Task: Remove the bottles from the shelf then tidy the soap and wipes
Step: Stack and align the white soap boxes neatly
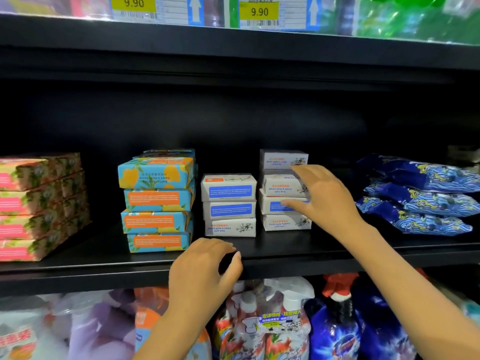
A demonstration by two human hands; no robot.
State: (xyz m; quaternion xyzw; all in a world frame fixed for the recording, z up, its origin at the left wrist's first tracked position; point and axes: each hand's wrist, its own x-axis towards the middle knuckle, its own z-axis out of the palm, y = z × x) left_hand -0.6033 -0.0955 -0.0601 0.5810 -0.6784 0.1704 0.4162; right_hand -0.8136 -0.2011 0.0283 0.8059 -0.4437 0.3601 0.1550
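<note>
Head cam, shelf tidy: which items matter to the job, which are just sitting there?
Job: white soap boxes, blue-orange soap boxes, blue wipe packs, right hand touching the right white stack.
Bystanders: price tags above, spray bottles below.

1. We see the shelf [311,252] as black-painted metal, smooth with a dull, matt finish.
2. The white soap boxes [228,189] and the blue-and-orange soap boxes [155,201] look like printed card, matt and crisp-edged.
3. The wipes packs [415,201] are soft plastic film, glossy and creased.
4. The spray bottles [272,320] seem wrapped in shiny clear plastic, though blur leaves us unsure.
5. The price labels [258,13] are printed paper.
</note>
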